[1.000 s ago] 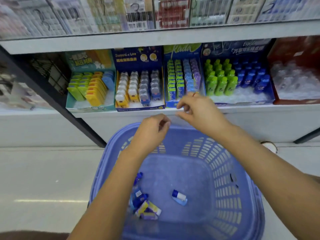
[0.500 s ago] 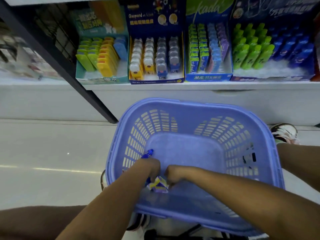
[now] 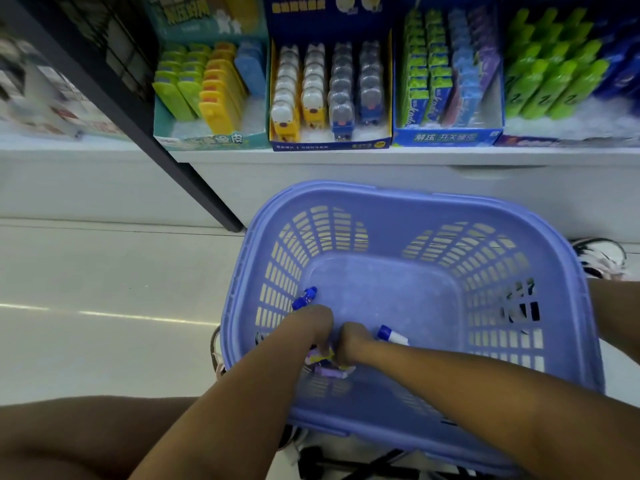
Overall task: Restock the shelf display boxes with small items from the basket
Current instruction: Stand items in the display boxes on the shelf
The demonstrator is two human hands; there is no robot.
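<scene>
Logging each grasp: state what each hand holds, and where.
Cannot be told: both the left hand and right hand reach into the purple packets; fingers hidden.

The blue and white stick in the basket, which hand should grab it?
Probably the right hand. The blue and white stick lies just beside it in the basket, while the left hand sits farther off, over the purple packets.

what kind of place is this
Most likely a shop aisle, perhaps a stationery store. Printed display boxes packed with rows of small colourful items sit on a white shelf, and a purple shopping basket stands below on the floor.
</scene>
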